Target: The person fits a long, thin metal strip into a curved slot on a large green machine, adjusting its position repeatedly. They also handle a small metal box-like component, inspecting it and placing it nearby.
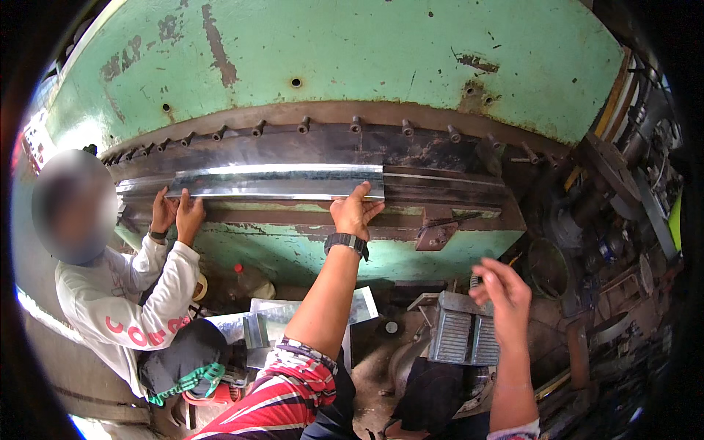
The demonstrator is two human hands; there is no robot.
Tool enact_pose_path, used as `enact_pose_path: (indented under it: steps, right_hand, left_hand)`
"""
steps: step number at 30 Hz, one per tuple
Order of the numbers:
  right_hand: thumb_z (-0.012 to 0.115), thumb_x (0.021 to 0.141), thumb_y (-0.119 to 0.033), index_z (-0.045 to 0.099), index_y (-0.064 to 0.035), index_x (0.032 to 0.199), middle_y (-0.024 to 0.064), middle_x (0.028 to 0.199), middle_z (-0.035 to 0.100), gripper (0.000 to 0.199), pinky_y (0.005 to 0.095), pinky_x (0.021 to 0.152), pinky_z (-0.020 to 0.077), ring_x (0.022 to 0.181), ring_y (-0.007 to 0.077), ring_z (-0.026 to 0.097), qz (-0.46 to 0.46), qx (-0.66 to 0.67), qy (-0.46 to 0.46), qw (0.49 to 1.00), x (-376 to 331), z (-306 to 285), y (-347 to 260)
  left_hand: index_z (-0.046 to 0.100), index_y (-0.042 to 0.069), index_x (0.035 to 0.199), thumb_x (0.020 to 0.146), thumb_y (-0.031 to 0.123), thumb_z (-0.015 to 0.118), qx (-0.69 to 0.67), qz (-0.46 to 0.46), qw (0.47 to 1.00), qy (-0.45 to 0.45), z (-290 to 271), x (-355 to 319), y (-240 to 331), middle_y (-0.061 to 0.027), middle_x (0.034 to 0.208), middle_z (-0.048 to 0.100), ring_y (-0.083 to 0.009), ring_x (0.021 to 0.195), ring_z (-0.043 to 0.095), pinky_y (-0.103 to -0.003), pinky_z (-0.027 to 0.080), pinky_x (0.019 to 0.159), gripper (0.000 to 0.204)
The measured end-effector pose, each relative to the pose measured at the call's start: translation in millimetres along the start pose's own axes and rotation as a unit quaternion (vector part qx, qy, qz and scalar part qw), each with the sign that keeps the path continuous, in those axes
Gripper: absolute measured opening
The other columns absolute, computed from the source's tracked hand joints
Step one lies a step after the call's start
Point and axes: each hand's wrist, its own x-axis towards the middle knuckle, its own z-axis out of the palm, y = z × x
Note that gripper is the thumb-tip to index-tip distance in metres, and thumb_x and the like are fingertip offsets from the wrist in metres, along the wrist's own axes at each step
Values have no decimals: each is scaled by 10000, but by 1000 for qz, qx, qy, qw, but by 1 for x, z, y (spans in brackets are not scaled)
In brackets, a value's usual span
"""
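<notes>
A long, shiny bent metal sheet [282,182] lies along the bed of a green press machine [352,66]. My left hand [353,213], with a dark watch at the wrist, grips the sheet's near edge close to its right end, thumb on top and fingers underneath. Toward the sheet's left end, a co-worker's two hands [177,214] hold the same near edge. My right hand [506,297] is raised at the right, away from the sheet, with its fingers loosely apart and nothing in them. Below it sits a grey ribbed metal foot pedal [463,337].
A crouching co-worker [139,293] in a white top is at the left. Flat metal pieces [286,315] and a clear bottle with a red cap [255,282] are on the floor. A row of bolts [356,125] lines the machine; dark machinery [598,176] crowds the right.
</notes>
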Motion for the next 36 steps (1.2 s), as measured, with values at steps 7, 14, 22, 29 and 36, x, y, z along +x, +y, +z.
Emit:
enact_pose_path:
  steps: [7,14,22,29,36]
  right_hand:
    - [623,1022,-201,651,42,1262,110,1097,717,343,275,778,506,882,136,648,8,-163,178,970,-74,-93,91]
    - [648,1011,-200,649,59,1240,120,1192,649,346,322,971,458,1096,197,605,60,-246,198,947,-127,-100,107]
    - [640,1008,-326,581,66,1363,179,1337,649,532,345,1088,408,1255,232,577,150,-196,98,964,-134,-97,95]
    - [730,948,-301,482,70,1456,200,1455,542,676,370,1150,360,1362,275,494,195,-104,-59,973,-102,-132,89]
    - [834,779,-236,531,65,1390,122,1359,593,745,347,1128,348,1274,225,513,190,-125,-98,969,-104,-154,106]
  left_hand:
    - [432,-102,1164,870,68,743,-18,13,1000,9,-3,8,-3,-181,943,583,-318,718,661,-450,661,689,460]
    - [511,-93,1071,870,65,740,-30,12,999,0,-9,16,-4,-165,845,608,-306,643,660,-447,656,637,343]
    - [646,-58,990,895,167,729,30,37,999,-13,-34,40,2,-180,845,643,-288,711,677,-443,661,705,258]
    - [632,-97,1056,884,112,721,44,85,995,-39,-33,40,9,-199,864,635,-320,729,680,-451,673,713,285]
    - [537,-148,1187,904,88,709,-13,15,1000,-3,13,-4,31,-231,942,584,-350,767,662,-476,656,716,407]
